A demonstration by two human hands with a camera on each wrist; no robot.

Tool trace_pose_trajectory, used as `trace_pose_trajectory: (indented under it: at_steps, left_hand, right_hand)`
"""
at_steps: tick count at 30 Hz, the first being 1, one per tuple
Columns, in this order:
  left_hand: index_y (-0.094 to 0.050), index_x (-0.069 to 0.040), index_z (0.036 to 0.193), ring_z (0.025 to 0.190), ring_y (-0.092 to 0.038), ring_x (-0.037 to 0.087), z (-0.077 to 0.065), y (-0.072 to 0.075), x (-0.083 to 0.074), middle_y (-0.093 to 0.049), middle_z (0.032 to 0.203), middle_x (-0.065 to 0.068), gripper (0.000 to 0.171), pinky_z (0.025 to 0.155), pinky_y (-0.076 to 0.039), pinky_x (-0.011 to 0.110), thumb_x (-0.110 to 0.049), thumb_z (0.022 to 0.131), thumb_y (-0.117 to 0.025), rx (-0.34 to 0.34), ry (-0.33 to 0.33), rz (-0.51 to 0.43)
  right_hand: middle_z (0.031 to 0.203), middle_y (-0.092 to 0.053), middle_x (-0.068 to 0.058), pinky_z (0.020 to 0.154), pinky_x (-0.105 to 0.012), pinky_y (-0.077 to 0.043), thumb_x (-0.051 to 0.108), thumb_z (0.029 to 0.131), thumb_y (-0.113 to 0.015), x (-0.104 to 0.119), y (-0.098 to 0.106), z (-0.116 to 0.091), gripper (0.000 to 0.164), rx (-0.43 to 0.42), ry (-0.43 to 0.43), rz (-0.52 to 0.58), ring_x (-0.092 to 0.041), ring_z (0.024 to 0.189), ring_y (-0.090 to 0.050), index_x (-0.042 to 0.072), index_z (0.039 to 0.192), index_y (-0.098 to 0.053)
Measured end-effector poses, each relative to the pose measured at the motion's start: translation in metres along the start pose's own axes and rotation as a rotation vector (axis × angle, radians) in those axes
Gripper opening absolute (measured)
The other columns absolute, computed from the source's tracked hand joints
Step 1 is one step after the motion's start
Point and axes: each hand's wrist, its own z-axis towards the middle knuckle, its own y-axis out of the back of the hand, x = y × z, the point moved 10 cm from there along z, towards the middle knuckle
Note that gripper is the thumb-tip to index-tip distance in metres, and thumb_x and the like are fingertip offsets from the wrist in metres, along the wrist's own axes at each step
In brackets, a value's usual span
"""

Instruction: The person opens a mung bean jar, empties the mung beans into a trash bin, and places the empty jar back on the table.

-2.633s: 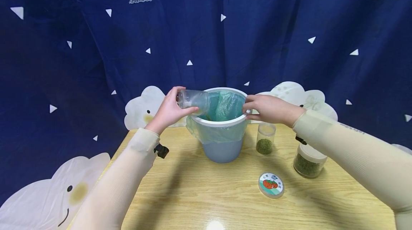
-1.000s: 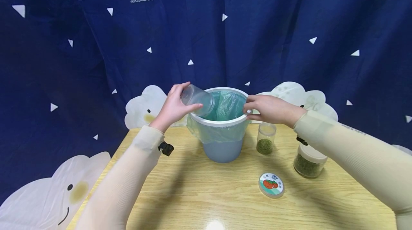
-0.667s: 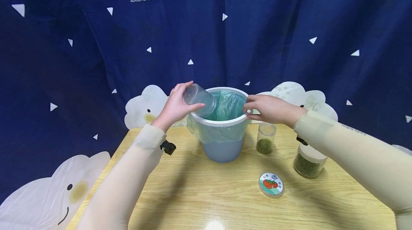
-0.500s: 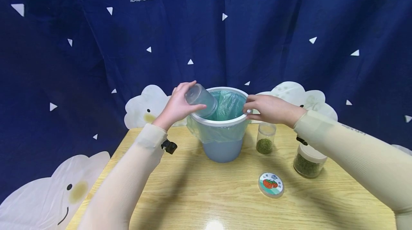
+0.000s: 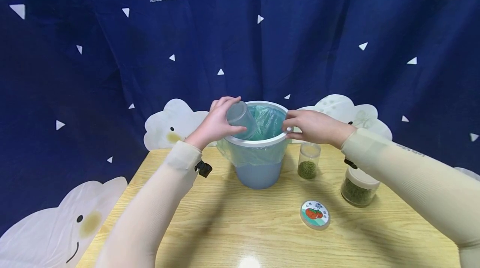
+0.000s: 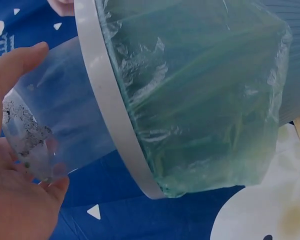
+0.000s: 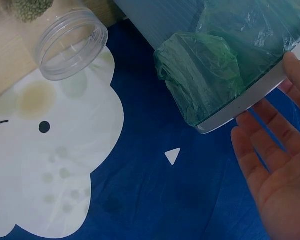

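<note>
My left hand [image 5: 218, 123] grips a clear plastic jar [image 5: 241, 118] round its base end. The jar is tipped, its mouth down inside a light blue trash bin [image 5: 258, 175] lined with a thin green bag [image 5: 268, 120]. In the left wrist view, dark specks show on the base of the jar [image 6: 72, 107], and its mouth is hidden behind the bin's rim. Opposite, my right hand [image 5: 315, 126] holds the bin's white rim between thumb and fingers; the right wrist view shows the same hand [image 7: 277, 165] at the rim.
Right of the bin stands an open clear jar [image 5: 308, 164] partly filled with green granules. Beyond it is a wider jar [image 5: 359, 189] with a pale lid, partly behind my right forearm. A round tomato-printed lid [image 5: 315, 214] lies on the wooden table [image 5: 240, 226].
My left hand has moved right and turned the jar from nearly sideways to steeply mouth-down, further into the bin. The right hand stays at the rim.
</note>
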Motion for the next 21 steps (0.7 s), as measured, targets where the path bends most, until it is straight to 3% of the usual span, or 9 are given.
trace_pose_trajectory:
  at_steps: [10, 21]
  left_hand:
    - [-0.046, -0.012, 0.155, 0.138, -0.035, 0.032, 0.001, -0.009, -0.006, -0.046, 0.151, 0.009, 0.092, 0.114, -0.04, 0.046, -0.027, 0.076, -0.092, 0.017, -0.019, 0.024]
    - [-0.04, -0.017, 0.158, 0.136, -0.037, 0.029, -0.005, 0.003, 0.003, -0.043, 0.152, 0.007, 0.1, 0.112, -0.042, 0.048, -0.041, 0.076, -0.092, -0.083, 0.061, -0.005]
  right_hand:
    - [0.097, -0.064, -0.002, 0.077, -0.037, -0.056, 0.018, 0.09, -0.081, 0.0, -0.001, -0.001, 0.011, -0.007, 0.006, -0.004, -0.018, 0.085, -0.063, 0.016, 0.096, -0.072]
    - [0.098, -0.066, -0.006, 0.078, -0.038, -0.056, 0.019, 0.09, -0.08, -0.001, -0.002, -0.002, 0.011, -0.022, 0.009, 0.007, -0.018, 0.086, -0.062, 0.015, 0.097, -0.072]
